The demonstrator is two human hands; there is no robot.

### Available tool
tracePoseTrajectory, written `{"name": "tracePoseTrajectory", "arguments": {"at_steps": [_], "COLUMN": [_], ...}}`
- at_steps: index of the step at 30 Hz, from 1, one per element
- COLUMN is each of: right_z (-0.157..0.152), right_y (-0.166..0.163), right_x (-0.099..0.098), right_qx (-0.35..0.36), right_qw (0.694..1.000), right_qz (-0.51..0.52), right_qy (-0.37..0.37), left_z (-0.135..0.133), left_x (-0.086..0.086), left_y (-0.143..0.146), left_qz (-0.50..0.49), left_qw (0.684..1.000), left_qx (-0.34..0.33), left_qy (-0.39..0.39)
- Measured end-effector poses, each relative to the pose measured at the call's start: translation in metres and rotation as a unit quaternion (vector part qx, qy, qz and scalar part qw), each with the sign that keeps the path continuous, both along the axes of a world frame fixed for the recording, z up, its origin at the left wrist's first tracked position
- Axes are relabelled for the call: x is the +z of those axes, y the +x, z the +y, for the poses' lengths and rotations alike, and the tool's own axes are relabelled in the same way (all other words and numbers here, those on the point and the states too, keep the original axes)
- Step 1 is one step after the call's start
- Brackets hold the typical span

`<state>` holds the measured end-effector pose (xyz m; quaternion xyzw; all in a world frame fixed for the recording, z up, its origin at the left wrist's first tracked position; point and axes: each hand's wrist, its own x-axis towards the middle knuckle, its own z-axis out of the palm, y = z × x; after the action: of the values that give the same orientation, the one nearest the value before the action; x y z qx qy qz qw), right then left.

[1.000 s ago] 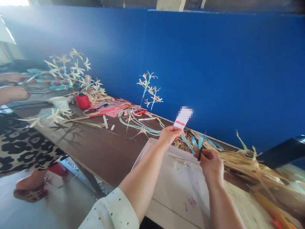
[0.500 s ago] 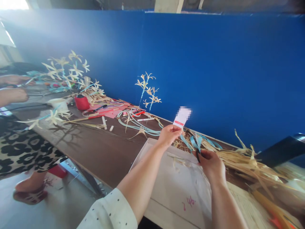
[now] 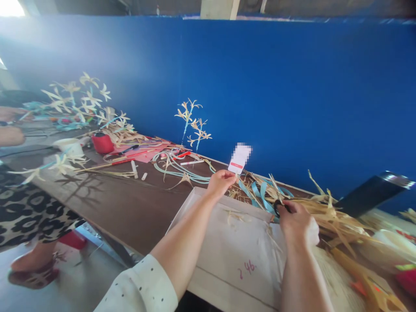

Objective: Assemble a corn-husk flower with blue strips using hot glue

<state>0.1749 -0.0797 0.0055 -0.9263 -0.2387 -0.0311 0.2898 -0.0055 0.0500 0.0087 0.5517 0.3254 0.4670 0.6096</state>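
My left hand (image 3: 221, 184) is closed in a pinch over the far edge of a white box lid (image 3: 224, 255). Whatever sits between its fingertips is too small to make out. Directly behind those fingers stands a phone-like white panel (image 3: 236, 167) with a red bar, its upper part blurred; I cannot tell whether the fingers touch it. In my right hand (image 3: 297, 221) are scissors (image 3: 278, 207) with black handles, blades pointing up and away. Pale blue ribbon (image 3: 264, 197) curls beside the blades. Dry straw-coloured husks (image 3: 338, 216) lie to the right of this hand.
Flower sprays (image 3: 191, 123) of pale petals rise by the blue wall (image 3: 276, 86). Left along the brown table (image 3: 130, 212) are coiled pale-blue tubing (image 3: 182, 175), a red spool (image 3: 103, 143) and a white cup (image 3: 69, 147). Another person's hand (image 3: 11, 135) works far left. A dark cylinder (image 3: 373, 195) leans right.
My right hand has shifted slightly right with the scissors, whose blades now stand clearer of the blue ribbon. My left hand stays pinched in nearly the same place. The view has turned slightly right.
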Motion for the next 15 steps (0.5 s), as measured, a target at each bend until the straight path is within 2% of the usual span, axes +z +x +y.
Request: {"name": "tracePoseTrajectory", "arguments": {"at_steps": [6,11,15], "right_z": [0.0,-0.001,-0.003], "right_y": [0.007,0.017,0.026], "right_x": [-0.005,-0.017,-0.027], "right_qx": [-0.008,-0.007,0.03], "right_qw": [0.998,0.999,0.998], "right_qz": [-0.037,-0.019,-0.038], "right_qy": [-0.055,-0.031,-0.034], "left_z": [-0.001,0.0,-0.002], "left_x": [-0.004,-0.009,-0.009], "left_y": [0.002,0.005,0.007], "left_qz": [0.029,0.046,0.038], "left_qw": [1.0,0.999,0.999], "left_qx": [0.0,-0.003,-0.014], "left_qy": [0.002,0.009,-0.001]}}
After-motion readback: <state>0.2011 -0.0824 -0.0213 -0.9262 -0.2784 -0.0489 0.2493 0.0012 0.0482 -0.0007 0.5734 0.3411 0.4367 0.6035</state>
